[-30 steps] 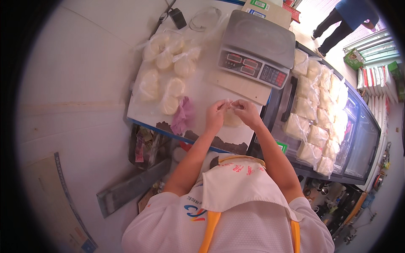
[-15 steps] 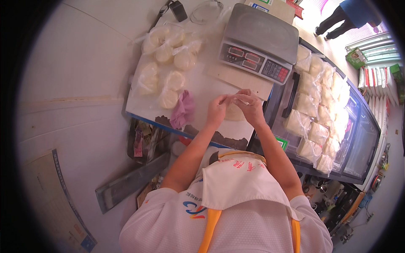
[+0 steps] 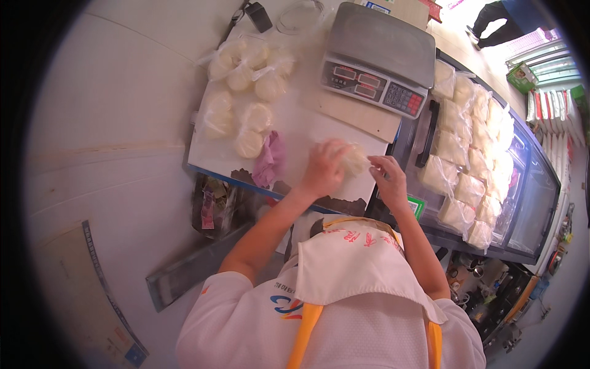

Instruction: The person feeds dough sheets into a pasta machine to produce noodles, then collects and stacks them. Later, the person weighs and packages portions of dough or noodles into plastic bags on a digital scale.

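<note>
A clear plastic bag of pale, rounded food lies on the white tabletop in front of me. My left hand, slightly blurred, is curled against the bag's left side. At its right edge, my right hand has thumb and fingertips drawn together; what they pinch is too small to make out. Left of my hands a crumpled pink cloth sits by the table's front edge. Beyond it are several similar knotted bags of pale rounds.
A digital scale with a steel pan stands at the back on a board. To the right, several bagged pale blocks rest on a dark-framed glass-topped case. A black adapter and cable lie far left. Someone's legs show far right.
My hands have separated and come down: the left now curls against the bag, and the right has drawn away to its right edge. The person at far right has shifted.
</note>
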Motion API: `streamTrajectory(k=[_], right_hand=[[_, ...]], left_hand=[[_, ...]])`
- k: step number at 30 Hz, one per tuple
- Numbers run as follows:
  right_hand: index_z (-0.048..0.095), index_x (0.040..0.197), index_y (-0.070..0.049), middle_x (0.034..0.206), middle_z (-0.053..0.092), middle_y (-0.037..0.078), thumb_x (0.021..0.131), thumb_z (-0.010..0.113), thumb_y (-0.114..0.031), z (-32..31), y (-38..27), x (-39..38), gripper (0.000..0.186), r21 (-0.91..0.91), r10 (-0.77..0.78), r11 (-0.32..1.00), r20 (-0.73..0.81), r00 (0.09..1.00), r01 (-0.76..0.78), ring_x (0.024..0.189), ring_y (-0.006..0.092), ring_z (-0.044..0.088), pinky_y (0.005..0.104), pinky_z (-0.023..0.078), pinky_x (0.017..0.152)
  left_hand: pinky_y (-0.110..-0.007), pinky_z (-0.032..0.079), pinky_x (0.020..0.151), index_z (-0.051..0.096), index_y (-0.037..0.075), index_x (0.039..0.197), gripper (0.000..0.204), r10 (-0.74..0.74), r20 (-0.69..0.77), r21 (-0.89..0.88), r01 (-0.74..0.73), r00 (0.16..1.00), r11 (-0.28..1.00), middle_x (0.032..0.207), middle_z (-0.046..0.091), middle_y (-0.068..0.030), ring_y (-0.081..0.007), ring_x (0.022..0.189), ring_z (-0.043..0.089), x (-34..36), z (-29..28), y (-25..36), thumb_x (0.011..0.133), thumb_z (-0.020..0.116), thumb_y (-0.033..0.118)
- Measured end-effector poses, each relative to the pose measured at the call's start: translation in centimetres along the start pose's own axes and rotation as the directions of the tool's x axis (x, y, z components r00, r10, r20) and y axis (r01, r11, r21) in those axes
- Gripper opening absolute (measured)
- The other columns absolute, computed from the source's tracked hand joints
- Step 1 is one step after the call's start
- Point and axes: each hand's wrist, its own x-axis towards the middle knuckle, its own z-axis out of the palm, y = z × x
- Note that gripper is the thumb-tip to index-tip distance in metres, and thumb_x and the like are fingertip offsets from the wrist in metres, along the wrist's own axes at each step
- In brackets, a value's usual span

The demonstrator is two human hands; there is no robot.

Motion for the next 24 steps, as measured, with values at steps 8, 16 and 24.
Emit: streamTrajectory(k=[8,16,24], right_hand=[[0.075,0.112,-0.002,0.095,0.072,0.009,0.098,0.069,-0.004,-3.0,2.9,-4.5,0.016,0.019,0.118,0.993,-0.228,0.966,-0.117,0.086,0.0157,0.067,0.0291,0.052,0.079],[0.075,0.106,-0.001,0.094,0.073,0.010,0.097,0.071,-0.005,-5.5,4.6,-10.4,0.011,0.027,0.166,0.985,-0.400,0.901,-0.169,0.084,0.0167,0.068,0.0308,0.053,0.077],[0.072,0.104,0.001,0.085,0.070,0.010,0.101,0.069,-0.015,-4.1,8.4,-16.8,0.016,0.316,0.391,0.915,-0.535,0.749,-0.251,0.080,0.0150,0.067,0.0307,0.053,0.076]], left_hand=[[-0.051,0.042,0.099,0.071,0.011,0.109,0.029,0.167,0.172,-0.002,-0.169,0.971,0.986,0.102,0.066,-0.0096,-0.0331,0.105,0.061,0.7,1.3,-2.9,0.083,0.062,0.004],[-0.050,0.048,0.095,0.071,0.010,0.120,0.039,-0.017,0.177,0.325,-0.042,0.984,0.945,0.111,0.068,-0.0148,-0.0377,0.104,0.061,2.3,-4.1,-7.0,0.083,0.067,0.001],[-0.046,0.051,0.099,0.064,0.005,0.129,0.045,-0.068,0.242,-0.122,0.100,0.968,0.987,0.115,0.065,-0.0141,-0.0360,0.113,0.061,0.5,2.1,5.9,0.085,0.066,-0.003]])
